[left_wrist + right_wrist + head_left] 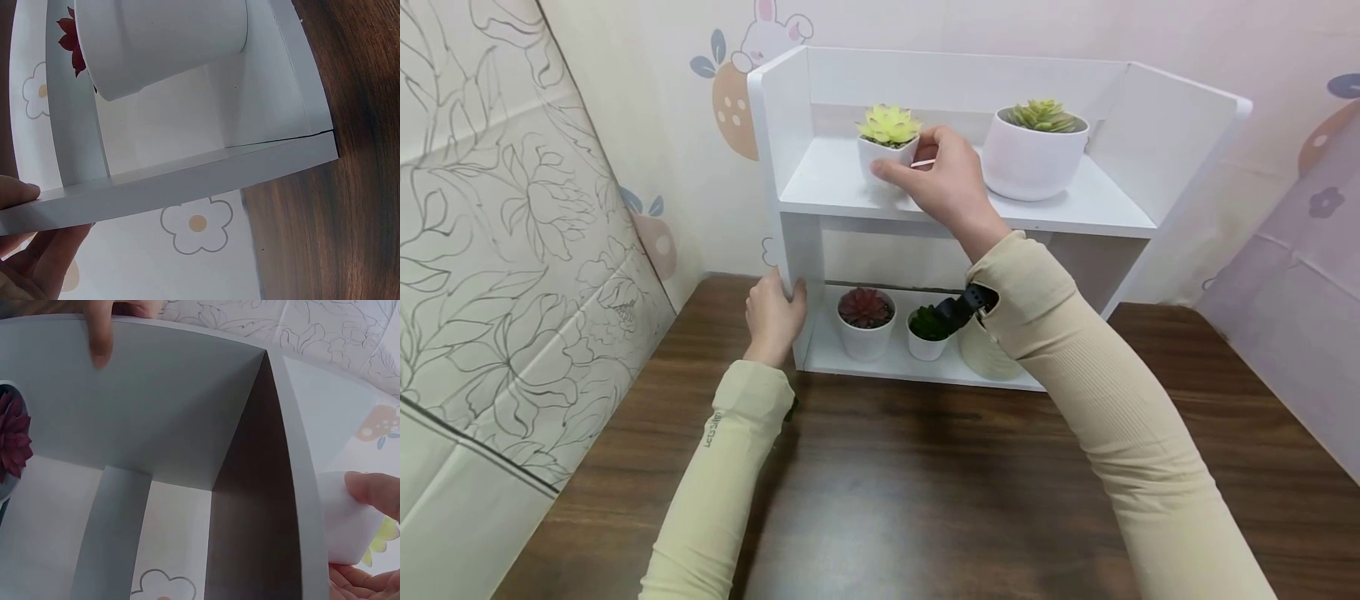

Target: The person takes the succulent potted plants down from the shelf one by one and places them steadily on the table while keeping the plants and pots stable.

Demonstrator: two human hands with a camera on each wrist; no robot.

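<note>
On the upper board of a white two-tier shelf (1067, 218), my right hand (951, 179) grips a small white pot with a yellow-green succulent (887, 137), thumb in front and fingers at its right side. In the right wrist view the same white pot (347, 519) shows between thumb and fingers. Whether its base touches the board I cannot tell. My left hand (772, 312) holds the shelf's left side panel low down, the thumb inside and the fingers outside. The left wrist view shows the panel edge (187, 181) pinched between thumb and fingers.
A larger white pot with a green succulent (1033, 158) stands right on the upper board. Below stand a red succulent pot (865, 333), a small dark-green plant pot (927, 340) and a pale round pot (985, 354) partly behind my sleeve. The shelf stands on a brown wooden table (880, 500) against patterned walls.
</note>
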